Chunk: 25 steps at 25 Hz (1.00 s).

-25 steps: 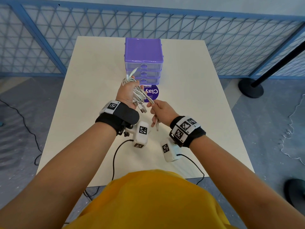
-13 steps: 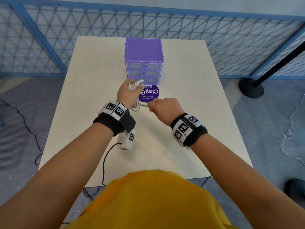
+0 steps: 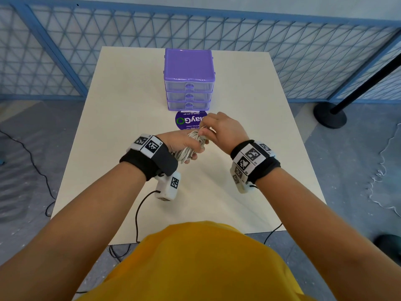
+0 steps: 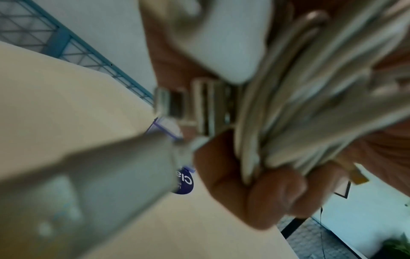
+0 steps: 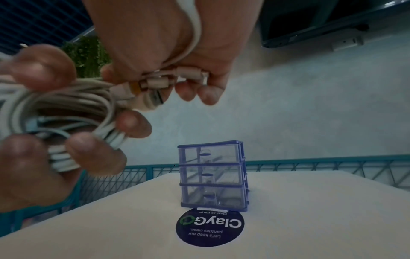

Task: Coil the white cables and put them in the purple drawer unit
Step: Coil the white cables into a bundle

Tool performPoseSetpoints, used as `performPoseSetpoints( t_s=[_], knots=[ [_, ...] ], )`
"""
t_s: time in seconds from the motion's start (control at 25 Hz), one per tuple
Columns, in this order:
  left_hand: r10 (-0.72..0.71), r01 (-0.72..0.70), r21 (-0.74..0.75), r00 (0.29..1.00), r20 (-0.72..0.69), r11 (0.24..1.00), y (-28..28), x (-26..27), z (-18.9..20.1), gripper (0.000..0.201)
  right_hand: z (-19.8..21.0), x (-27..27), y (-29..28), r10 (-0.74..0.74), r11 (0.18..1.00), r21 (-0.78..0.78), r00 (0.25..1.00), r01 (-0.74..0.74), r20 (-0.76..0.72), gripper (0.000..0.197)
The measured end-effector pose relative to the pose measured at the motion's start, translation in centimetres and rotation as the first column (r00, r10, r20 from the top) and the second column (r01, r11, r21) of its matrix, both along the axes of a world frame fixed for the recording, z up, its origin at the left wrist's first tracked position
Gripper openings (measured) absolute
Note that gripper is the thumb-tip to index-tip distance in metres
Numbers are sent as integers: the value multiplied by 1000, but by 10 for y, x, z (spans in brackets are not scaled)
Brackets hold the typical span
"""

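Observation:
The purple drawer unit point(image 3: 189, 80) stands at the far middle of the table, all three clear drawers pushed in; it also shows in the right wrist view point(image 5: 212, 175). My left hand point(image 3: 184, 146) grips a coiled bundle of white cables point(image 3: 191, 146) above the table, just in front of the unit. In the left wrist view the coil point(image 4: 310, 98) runs through my curled fingers point(image 4: 255, 185), with metal USB plugs beside it. My right hand point(image 3: 219, 131) pinches the cable ends point(image 5: 168, 80) at the top of the coil point(image 5: 66, 112).
A round dark purple sticker point(image 3: 187, 122) lies on the cream table point(image 3: 130, 109) in front of the unit. A blue mesh fence point(image 3: 108, 51) runs behind the table. A black post base point(image 3: 329, 116) stands on the floor at right. Black cords hang off the near edge.
The coil has come lower and nearer in my left hand. My right hand moved from the loose end below the bundle up onto its top.

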<state>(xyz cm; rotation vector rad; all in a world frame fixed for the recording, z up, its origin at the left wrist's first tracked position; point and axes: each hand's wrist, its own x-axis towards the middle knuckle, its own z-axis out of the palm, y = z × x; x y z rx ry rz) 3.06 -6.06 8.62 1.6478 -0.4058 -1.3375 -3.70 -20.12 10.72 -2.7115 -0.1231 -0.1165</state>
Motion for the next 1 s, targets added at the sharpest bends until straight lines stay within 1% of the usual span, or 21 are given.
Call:
performPoseSetpoints(
  t_s=[0.08, 0.16, 0.32, 0.48, 0.64, 0.72, 0.8, 0.88, 1.0],
  knots=[
    [6, -7, -7, 998, -64, 1000, -1, -5, 1, 30, -3, 0, -1, 38, 995, 95, 998, -34, -45, 23],
    [40, -46, -50, 994, -106, 998, -1, -8, 1, 34, -7, 0, -1, 48, 981, 191, 997, -35, -66, 23],
    [138, -165, -134, 972, -192, 977, 2, -4, 5, 40, -9, -4, -5, -6, 931, 365, 1000, 16, -28, 29],
    [180, -221, -176, 959, -220, 959, 2, -4, 8, 43, -10, -7, -5, -52, 907, 417, 998, 56, -21, 30],
    [241, -310, -243, 931, -274, 919, -4, -11, 10, 42, -11, -6, 5, -113, 877, 468, 994, 106, -12, 33],
    [271, -354, -293, 918, -288, 888, -5, -11, 9, 51, -12, -5, 6, -134, 881, 459, 991, 118, 3, 32],
    [309, -403, -343, 904, -297, 849, -7, -12, 9, 60, -15, -1, 6, -194, 897, 406, 981, 175, 5, 31],
    [364, -457, -366, 883, -297, 810, -11, -12, 11, 57, -18, 2, 9, -271, 895, 362, 962, 262, -28, 32],
    [453, -531, -381, 846, -280, 757, -15, -13, 12, 50, -18, 4, 16, -290, 863, 414, 955, 290, -63, 34]
  ],
)
